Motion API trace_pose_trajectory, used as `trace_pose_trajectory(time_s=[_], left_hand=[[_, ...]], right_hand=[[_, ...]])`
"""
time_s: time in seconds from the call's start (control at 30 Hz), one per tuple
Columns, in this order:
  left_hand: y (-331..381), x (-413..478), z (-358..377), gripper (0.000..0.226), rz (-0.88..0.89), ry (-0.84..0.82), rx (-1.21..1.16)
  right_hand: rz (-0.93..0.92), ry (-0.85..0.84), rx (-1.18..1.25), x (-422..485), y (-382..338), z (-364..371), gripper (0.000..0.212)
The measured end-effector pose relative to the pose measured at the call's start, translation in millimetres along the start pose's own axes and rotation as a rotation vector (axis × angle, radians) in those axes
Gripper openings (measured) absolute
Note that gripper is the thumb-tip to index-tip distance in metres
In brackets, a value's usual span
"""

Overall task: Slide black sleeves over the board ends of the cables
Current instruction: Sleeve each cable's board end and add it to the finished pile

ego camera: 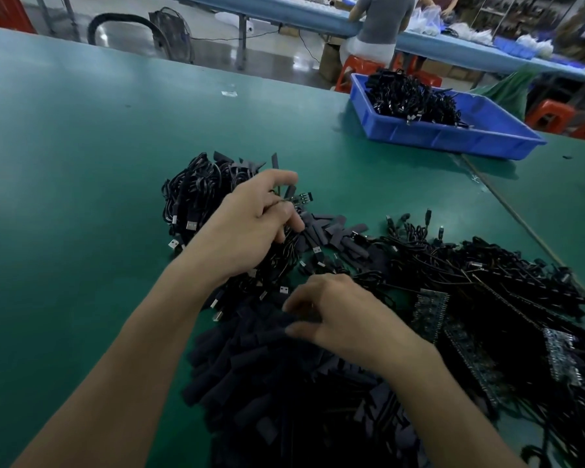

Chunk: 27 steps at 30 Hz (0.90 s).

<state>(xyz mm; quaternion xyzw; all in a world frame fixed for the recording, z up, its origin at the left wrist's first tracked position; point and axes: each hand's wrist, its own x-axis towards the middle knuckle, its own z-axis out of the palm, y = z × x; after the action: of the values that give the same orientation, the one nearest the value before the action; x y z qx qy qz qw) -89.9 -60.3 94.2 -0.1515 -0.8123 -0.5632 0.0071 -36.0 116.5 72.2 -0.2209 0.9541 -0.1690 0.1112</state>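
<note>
The left hand (pixel 250 228) is clamping its grip on a cable bundle (pixel 284 255), its board end (pixel 301 198) pointing right over the counter (pixel 81 163). The right hand (pixel 335 319) is pinching a matte, tubular sleeve (pixel 277 324) on the near pile (pixel 267 383).

Green worktable (pixel 65 130), long blue bench (pixel 284 11) behind, red stools (pixel 362 67), floor fan (pixel 173 30) on glossy grey floor (pixel 267 52).

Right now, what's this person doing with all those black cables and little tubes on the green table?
The left hand grips a bundle of thin black cables, one small circuit-board end poking past its fingers, bare of any sleeve. The right hand reaches into the heap of short black tube sleeves; whether it has pinched one is unclear.
</note>
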Motion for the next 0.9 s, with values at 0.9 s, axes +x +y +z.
trace_pose_trajectory(time_s=[0.9], left_hand=[[-1.5, -3.4, 12.1, 0.004, 0.001, 0.093, -0.047]], right_hand=[[0.028, 0.738, 0.787, -10.9, 20.3, -22.0, 0.025]])
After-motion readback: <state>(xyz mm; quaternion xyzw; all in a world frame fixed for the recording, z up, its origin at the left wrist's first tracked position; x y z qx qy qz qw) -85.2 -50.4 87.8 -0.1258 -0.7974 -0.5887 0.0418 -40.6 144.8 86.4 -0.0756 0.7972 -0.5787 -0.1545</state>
